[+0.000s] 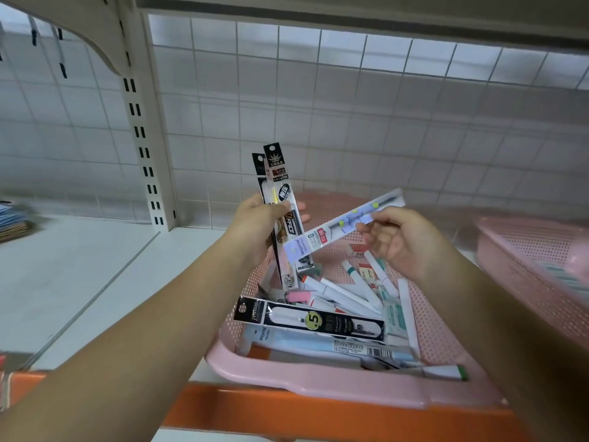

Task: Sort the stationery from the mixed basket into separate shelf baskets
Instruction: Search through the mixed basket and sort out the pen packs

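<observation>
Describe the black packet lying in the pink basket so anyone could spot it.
On the white shelf, find the pink basket full of mixed stationery. Lying crosswise near its front rim is the black packet; unlike its neighbours, it carries a yellow circle marked 5.

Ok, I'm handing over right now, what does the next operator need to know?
Left hand grips two black packs, upright above the mixed basket. Right hand pinches a white pack, tilted, beside them.
The mixed basket holds markers, a third black pack and more.
Second basket, to the right, holds something too blurred to name.
Left: place the held packs, then sort the rest.
</observation>
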### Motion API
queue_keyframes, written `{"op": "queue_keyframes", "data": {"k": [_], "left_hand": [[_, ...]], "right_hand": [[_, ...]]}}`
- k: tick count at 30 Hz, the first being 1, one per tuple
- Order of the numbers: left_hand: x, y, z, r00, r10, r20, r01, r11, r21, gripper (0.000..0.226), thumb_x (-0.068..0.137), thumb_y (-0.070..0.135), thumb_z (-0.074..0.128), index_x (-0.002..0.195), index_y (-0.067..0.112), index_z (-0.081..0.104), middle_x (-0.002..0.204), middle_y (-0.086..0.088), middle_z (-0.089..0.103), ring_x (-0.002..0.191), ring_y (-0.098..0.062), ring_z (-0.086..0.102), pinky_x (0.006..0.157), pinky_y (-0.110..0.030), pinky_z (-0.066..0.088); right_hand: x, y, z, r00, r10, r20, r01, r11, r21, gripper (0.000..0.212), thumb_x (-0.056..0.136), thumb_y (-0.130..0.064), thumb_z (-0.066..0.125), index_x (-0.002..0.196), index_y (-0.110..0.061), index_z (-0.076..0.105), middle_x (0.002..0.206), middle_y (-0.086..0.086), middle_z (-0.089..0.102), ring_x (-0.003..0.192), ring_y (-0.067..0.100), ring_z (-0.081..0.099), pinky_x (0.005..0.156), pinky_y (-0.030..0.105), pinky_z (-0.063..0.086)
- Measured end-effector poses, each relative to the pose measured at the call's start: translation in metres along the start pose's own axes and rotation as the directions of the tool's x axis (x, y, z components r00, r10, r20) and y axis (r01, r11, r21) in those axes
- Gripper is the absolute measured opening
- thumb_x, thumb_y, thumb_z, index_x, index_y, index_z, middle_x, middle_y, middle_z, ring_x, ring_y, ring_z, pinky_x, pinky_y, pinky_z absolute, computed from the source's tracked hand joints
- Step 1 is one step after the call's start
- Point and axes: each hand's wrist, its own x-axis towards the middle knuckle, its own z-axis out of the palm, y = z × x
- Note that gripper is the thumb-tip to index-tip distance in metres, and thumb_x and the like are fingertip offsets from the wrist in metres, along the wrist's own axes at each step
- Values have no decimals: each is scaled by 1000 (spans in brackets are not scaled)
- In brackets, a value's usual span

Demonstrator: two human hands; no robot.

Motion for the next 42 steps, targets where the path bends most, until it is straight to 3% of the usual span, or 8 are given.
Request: {"op": "queue_keyframes", "data": {"k": [4,9,16,20,27,33,37,42], "left_hand": [[-2,1,2,999,-42,-29,44,997,56,13,91,-6,49,81,3,51,71,-7,67,47,-10,63,42,-20,49],[-2,1,1,992,-87,87,90,995,-34,28,93,-6,42,120,-7,50,96,-17,68,70,-18,71,51,-27,55],[0,2,3,994,-69,89,82,986,-143,14,93,-2,47,83,6,56,54,-1,65,48,-10,64,47,-20,52],[6,2,-1,998,-55,14,57,980,-189,14,92,2,50,81,9,54,62,-2,62,48,-10,62,50,-20,53],[10,1,-4,997,15,-71,-27,986,-166,10,90,3,55,84,11,54,72,-3,59,57,-13,59,55,-23,51],[11,2,-5,1000,-7,-19,3,978,-208,5,91,6,54,90,10,57,74,-2,62,60,-12,62,56,-23,52],[7,2,-3,997,2,76,13,981,-194,14,89,0,53,102,5,55,83,-9,62,63,-16,65,55,-26,56],[4,0,1,987,27,159,-2,988,-151,17,86,-2,55,101,3,60,86,-8,68,75,-16,69,62,-28,58]], "right_hand": [[-1,0,2,1000,-5,-8,6,989,150,13,90,5,48,78,0,53,59,13,66,52,16,68,47,19,53],[0,2,4,999,35,-18,-27,942,335,9,90,5,49,84,1,53,63,14,70,58,19,70,53,22,57],[4,19,12,999,34,20,-30,984,-175,2,85,-11,62,84,-10,60,74,-1,66,49,6,43,38,15,27],[5,29,18,997,51,56,-37,973,-229,6,83,-10,64,82,-11,59,66,0,57,45,6,40,34,15,26],[0,21,17,945,-272,181,327,791,-518,5,86,-20,64,83,-17,65,70,-3,67,53,2,51,46,14,37],[-8,30,17,942,-88,325,322,519,-792,38,94,-40,47,70,-17,65,70,-4,64,53,0,51,59,16,41],[-7,39,20,940,52,336,272,482,-833,51,96,-49,28,70,-17,58,63,-7,58,51,-1,49,59,17,37],[-4,50,21,913,139,383,273,490,-828,58,95,-52,27,78,-10,62,71,5,63,60,12,52,67,26,40]]}}
